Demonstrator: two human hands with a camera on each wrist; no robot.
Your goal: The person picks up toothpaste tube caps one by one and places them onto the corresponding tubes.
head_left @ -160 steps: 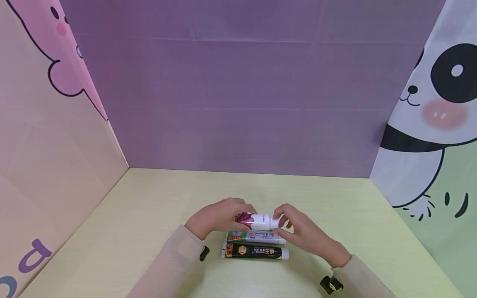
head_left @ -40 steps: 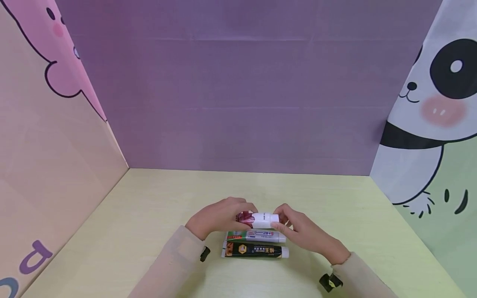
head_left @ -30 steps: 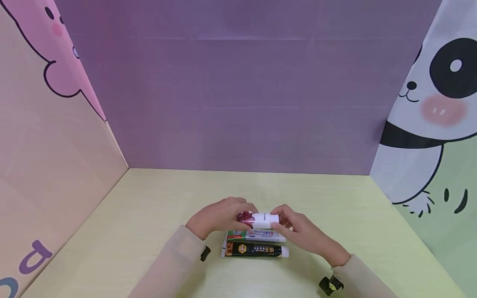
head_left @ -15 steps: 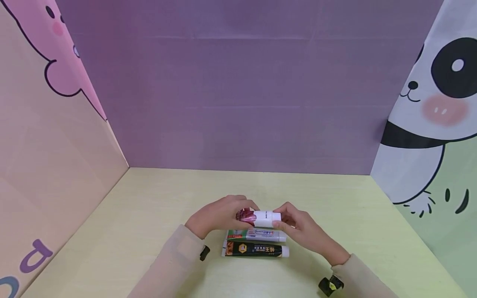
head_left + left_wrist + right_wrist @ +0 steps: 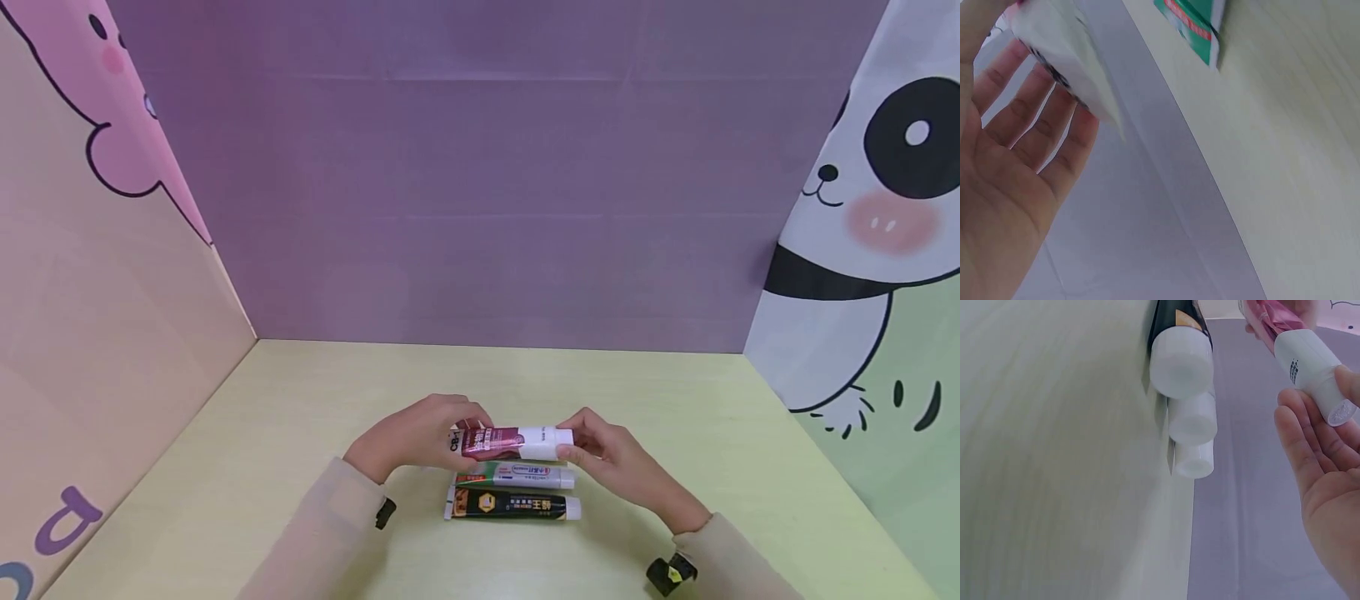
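A white-and-magenta toothpaste tube (image 5: 495, 443) is held sideways between both hands, its white cap to the right. My left hand (image 5: 420, 433) grips the flat tail end, which shows white in the left wrist view, with thumb in front and fingers behind. At the cap, my right hand (image 5: 615, 462) pinches with thumb and fingertips. Close in front lie a green-and-white toothpaste tube (image 5: 525, 476) and a black toothpaste tube (image 5: 510, 504), parallel, caps to the right. The right wrist view shows a third white cap (image 5: 1194, 460) beyond theirs; the held tube hides that tube from the head view.
All of it is over a pale wooden table (image 5: 330, 383). A purple back panel (image 5: 480, 208) closes off the far edge. Decorated side panels stand at left (image 5: 112, 333) and right (image 5: 862, 350). A black band piece (image 5: 671, 575) sits at the right sleeve.
My left hand has slid left along the tube to its tail end, uncovering more of the magenta print. The held tube has shifted slightly right and the right fingers have closed on its cap.
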